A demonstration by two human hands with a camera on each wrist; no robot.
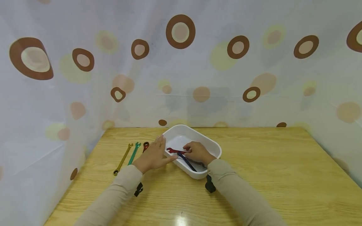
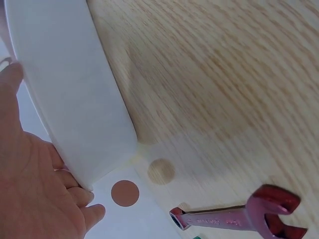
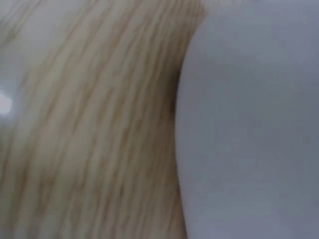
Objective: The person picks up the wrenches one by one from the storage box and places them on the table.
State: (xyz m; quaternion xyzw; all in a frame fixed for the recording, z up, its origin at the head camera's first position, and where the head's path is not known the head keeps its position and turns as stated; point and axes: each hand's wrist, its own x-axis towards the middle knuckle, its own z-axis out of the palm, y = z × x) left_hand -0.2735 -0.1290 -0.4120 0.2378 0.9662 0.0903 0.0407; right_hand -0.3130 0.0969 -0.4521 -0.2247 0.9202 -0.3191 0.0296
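A white plastic basin (image 1: 207, 142) stands on the wooden table, holding several wrenches. My left hand (image 1: 155, 155) rests against its left rim with fingers extended; in the left wrist view the fingers lie along the basin's edge. Inside the basin, my right hand (image 1: 199, 153) has its fingers curled and pinches the right end of a red wrench (image 1: 173, 150). A dark blue wrench (image 1: 188, 163) lies slanted below that one. Part of a silvery wrench shows near the right wrist. The right wrist view has only the basin's outer wall (image 3: 249, 119), with the hand hidden.
Left of the basin lie a gold wrench (image 1: 123, 159), a green wrench (image 1: 134, 153) and another red wrench (image 2: 224, 218), partly covered by my left hand in the head view. A patterned curtain (image 1: 181, 78) hangs behind the wooden table (image 1: 268, 175).
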